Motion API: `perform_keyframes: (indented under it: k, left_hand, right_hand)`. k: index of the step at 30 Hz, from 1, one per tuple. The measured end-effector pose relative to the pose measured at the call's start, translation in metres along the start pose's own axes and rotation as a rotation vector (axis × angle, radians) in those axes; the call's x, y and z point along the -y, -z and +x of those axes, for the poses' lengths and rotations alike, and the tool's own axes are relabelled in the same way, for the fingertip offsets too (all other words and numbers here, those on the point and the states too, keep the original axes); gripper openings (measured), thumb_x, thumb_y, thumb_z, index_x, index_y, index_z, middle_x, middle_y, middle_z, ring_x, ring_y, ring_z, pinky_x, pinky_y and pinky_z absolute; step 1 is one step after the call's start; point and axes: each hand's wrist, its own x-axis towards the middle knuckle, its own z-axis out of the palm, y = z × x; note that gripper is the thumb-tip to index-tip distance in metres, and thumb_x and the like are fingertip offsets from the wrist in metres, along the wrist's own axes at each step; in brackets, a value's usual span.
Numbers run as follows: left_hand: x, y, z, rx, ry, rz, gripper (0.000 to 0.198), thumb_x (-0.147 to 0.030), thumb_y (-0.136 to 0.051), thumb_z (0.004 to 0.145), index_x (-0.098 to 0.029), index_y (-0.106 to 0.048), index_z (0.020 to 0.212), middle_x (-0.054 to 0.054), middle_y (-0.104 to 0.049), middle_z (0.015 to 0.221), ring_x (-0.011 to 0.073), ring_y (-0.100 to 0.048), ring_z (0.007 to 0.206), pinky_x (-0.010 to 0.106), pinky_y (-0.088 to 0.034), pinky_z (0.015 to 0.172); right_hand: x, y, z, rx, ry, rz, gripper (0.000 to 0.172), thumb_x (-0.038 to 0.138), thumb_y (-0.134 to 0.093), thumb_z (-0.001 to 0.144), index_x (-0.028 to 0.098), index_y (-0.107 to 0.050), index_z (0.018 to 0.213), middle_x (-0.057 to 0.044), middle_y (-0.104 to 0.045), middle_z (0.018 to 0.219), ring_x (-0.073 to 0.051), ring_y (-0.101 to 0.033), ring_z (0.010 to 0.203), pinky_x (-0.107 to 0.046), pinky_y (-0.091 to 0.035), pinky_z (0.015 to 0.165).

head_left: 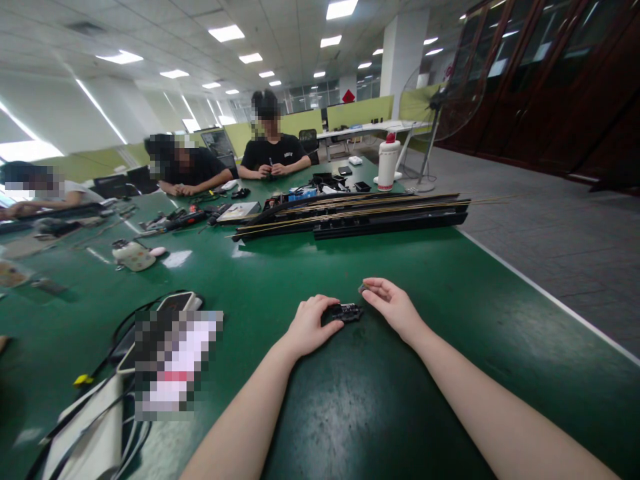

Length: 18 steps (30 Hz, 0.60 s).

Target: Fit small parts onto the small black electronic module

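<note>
On the green tabletop [320, 267] lies a small black part [349, 311] with lighter metallic bits along its top; its exact kind is not clear. My left hand [313, 325] grips the left end of this part between thumb and fingers. Just to the right, my right hand [390, 303] is raised slightly above the table. Its thumb and fingertips pinch a tiny greyish piece [363, 289], too small to name, a short gap away from the black part.
Long black rails with thin brass-coloured rods [390, 217] lie across the table ahead. A white tumbler [388, 165] stands behind them. Phone-like devices and cables [170, 313] are at left, with a patterned mug [134, 255] beyond. Several people sit across the table; a fan [436, 100] stands at right.
</note>
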Motion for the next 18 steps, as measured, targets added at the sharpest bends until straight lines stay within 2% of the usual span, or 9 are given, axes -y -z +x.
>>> perform_keyframes:
  k: [10, 18]
  left_hand:
    - [0.0002, 0.0003, 0.0, 0.002, -0.004, -0.006, 0.037, -0.032, -0.063, 0.079, -0.024, -0.054, 0.114, 0.004, -0.06, 0.11, 0.0237, -0.053, 0.103, 0.037, -0.039, 0.088]
    - [-0.0012, 0.0008, 0.0003, 0.011, -0.003, -0.005, 0.036, -0.032, -0.062, 0.08, -0.023, -0.054, 0.114, 0.004, -0.06, 0.11, 0.0236, -0.053, 0.103, 0.037, -0.039, 0.089]
  right_hand:
    - [0.0045, 0.0018, -0.0005, -0.077, -0.041, 0.113, 0.041, 0.044, -0.07, 0.065, 0.02, -0.06, 0.097, -0.009, -0.071, 0.099, -0.024, -0.064, 0.1, -0.042, -0.044, 0.095]
    - [0.0034, 0.0036, 0.0007, -0.146, -0.101, 0.258, 0.038, 0.042, -0.072, 0.064, 0.021, -0.065, 0.095, -0.006, -0.071, 0.093, -0.021, -0.065, 0.093, -0.035, -0.047, 0.083]
